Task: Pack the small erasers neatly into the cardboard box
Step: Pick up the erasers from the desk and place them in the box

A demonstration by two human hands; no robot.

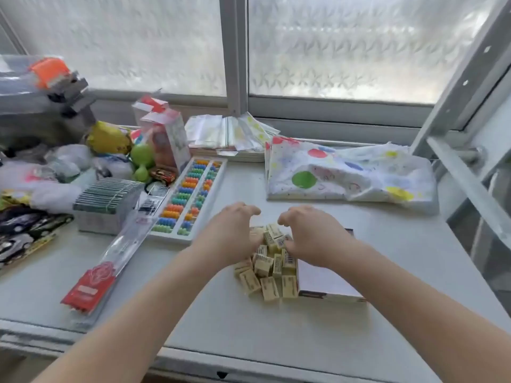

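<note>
Two hands reach in, the left hand [231, 233] and the right hand [312, 236]. Roughly fifteen small erasers [269, 268] show in the loose pile, more hidden under the hands. One cardboard box [326, 283]. One abacus [189, 196]. Two green balls [141, 158]. One red packet [88, 290].

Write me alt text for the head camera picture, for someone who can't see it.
Two bare hands, left hand and right hand, gather a loose pile of small yellow erasers on a pale table, beside a cardboard box. A colourful abacus lies to the left, below a frosted window.
</note>
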